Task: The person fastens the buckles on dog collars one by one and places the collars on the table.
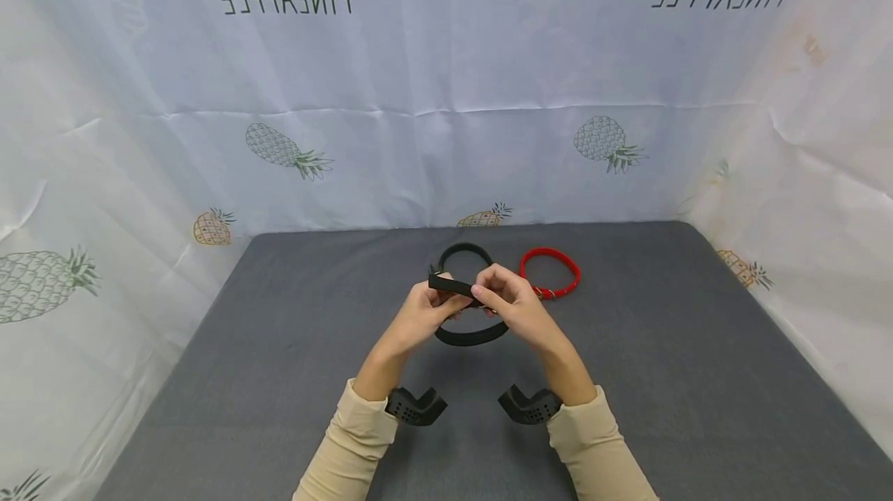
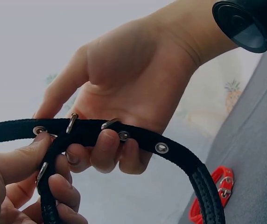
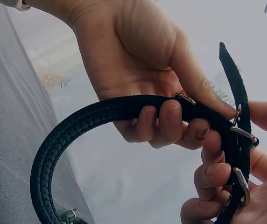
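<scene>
Both hands hold a black collar (image 1: 472, 337) with metal eyelets above the table; its padded loop hangs toward me. My left hand (image 1: 418, 320) pinches the strap near the buckle. Opposite it, my right hand (image 1: 522, 305) grips the band with thumb and curled fingers. In the right wrist view the strap's tail (image 3: 234, 70) runs through the silver buckle (image 3: 244, 135) and points up, with a metal ring (image 3: 241, 185) below. The left wrist view shows the left thumb (image 2: 24, 161) against the strap by an eyelet. Fingers partly hide the buckle.
Behind the hands, another black collar (image 1: 465, 247) lies on the grey table (image 1: 314, 408). To its right lies a buckled red collar (image 1: 576, 272). White curtains (image 1: 453, 59) printed with pineapples surround the back and sides.
</scene>
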The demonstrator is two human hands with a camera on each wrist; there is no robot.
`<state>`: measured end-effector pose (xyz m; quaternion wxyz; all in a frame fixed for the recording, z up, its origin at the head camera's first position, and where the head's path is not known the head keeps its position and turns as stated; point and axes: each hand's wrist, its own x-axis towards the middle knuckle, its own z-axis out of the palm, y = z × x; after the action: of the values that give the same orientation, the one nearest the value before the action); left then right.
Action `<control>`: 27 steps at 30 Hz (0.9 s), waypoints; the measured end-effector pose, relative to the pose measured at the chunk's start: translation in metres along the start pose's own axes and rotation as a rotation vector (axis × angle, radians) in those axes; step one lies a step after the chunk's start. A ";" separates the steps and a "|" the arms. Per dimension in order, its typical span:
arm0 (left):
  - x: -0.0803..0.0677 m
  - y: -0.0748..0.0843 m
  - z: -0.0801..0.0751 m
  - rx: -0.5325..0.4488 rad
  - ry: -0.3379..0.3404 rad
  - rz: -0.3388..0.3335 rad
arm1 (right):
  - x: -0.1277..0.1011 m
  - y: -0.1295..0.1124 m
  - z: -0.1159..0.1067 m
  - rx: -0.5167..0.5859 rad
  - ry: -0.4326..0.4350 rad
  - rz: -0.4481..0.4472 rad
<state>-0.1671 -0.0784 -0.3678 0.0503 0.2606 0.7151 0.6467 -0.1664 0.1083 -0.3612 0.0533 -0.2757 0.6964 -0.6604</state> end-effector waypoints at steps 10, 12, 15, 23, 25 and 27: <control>0.000 0.001 -0.002 -0.033 0.003 -0.074 | -0.001 0.000 0.001 0.012 -0.004 0.033; -0.001 0.001 -0.002 -0.045 0.001 -0.084 | -0.001 0.000 0.001 0.019 -0.011 0.029; -0.002 0.002 -0.003 -0.057 -0.007 -0.090 | -0.001 0.001 0.002 0.033 -0.020 0.025; -0.002 0.001 -0.004 -0.073 0.002 -0.106 | -0.001 0.003 0.002 0.054 -0.030 0.026; -0.002 0.002 -0.004 -0.076 0.014 -0.120 | -0.001 0.003 0.002 0.056 -0.027 0.029; -0.002 0.002 -0.004 -0.077 0.026 -0.137 | -0.001 0.003 0.002 0.063 -0.025 0.031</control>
<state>-0.1664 -0.0825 -0.3657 0.0953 0.2005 0.7065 0.6720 -0.1659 0.1072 -0.3646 0.0809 -0.2714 0.6788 -0.6775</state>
